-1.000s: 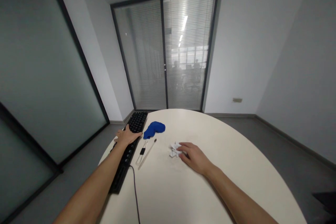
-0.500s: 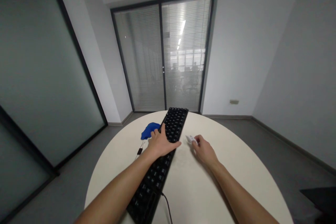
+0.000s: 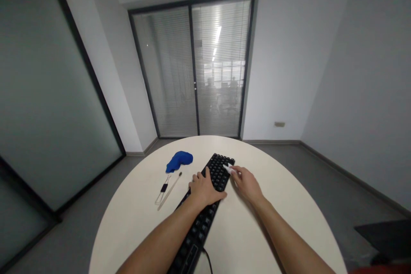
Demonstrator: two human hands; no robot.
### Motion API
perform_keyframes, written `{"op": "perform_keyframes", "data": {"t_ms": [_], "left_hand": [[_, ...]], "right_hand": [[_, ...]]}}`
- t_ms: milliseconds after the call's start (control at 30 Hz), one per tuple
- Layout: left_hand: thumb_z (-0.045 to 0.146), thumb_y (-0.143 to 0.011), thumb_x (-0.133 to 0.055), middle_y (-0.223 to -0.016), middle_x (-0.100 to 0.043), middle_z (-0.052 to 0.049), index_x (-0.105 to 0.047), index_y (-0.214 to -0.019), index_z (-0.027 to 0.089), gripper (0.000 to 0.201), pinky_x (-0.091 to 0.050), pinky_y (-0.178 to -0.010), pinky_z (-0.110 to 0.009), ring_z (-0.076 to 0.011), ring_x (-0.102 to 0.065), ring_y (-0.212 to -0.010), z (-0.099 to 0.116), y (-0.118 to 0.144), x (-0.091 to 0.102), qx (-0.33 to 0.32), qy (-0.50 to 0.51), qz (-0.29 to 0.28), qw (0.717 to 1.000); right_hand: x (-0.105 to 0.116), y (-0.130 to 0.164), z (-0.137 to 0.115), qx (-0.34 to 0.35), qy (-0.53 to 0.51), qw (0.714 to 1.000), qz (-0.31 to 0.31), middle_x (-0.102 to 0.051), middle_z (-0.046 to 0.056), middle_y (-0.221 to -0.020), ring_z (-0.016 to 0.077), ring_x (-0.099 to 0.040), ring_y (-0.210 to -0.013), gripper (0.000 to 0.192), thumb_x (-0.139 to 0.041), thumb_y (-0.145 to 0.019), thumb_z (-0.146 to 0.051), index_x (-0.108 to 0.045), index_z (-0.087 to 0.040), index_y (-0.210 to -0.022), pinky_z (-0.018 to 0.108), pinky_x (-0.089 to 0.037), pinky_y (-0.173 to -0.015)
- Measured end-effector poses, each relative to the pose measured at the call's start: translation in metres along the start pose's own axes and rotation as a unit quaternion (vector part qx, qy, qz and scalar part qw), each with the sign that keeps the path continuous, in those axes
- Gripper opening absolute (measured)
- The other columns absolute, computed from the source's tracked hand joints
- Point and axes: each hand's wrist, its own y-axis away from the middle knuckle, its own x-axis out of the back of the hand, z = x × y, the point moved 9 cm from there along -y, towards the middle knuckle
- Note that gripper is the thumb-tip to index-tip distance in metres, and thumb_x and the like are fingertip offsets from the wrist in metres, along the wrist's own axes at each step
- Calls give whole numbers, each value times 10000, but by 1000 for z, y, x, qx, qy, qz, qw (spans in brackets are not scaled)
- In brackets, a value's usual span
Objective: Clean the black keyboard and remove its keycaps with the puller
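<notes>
A long black keyboard (image 3: 203, 225) lies at a slant on the round table, its cable leaving the right side near me. My left hand (image 3: 204, 189) spans it, thumb at the right edge and fingers at the left, gripping it. Between the thumb and fingers of my right hand (image 3: 247, 183) is a crumpled white wipe (image 3: 228, 168). Its pointed end touches or hovers just over the keys at the far right edge; I cannot tell which. My left forearm hides part of the keyboard's near half.
Left of the keyboard lie a blue cloth (image 3: 180, 161), a thin pale-handled brush (image 3: 170, 191) with a dark tip, and a small black piece with wire loops at both ends (image 3: 164, 188). The cream round table (image 3: 135, 227) has a curved edge. A dark object (image 3: 385, 235) stands at lower right.
The keyboard has shifted toward me with my left hand on it. My right hand has brought the wipe leftward onto or over the far keys. The brush shows fully now.
</notes>
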Motion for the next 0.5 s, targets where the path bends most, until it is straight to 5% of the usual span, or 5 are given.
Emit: {"op": "perform_keyframes", "data": {"t_ms": [300,500], "left_hand": [[816,-523,-613,-1606,-44,-222,-24,-1556,225,1328,-254,-1060,-649,-493,-180,-1417,-19,18,-4,-27,-8,-81,996],[639,-575,-676,-1608,-124,-175,-85,-1562,154,1249,-304,-1105,-533,-429,-248,-1413,-35,46,0,-97,28,-53,993]], "right_hand": [[4,-3,12,-41,128,991,-7,-666,97,-1041,236,-621,-938,288,-468,-939,-321,-693,-220,-1086,304,-429,-758],[3,-10,28,-71,195,978,3,-635,154,-1058,280,-583,-966,305,-456,-940,-293,-662,-171,-1131,336,-421,-734]]}}
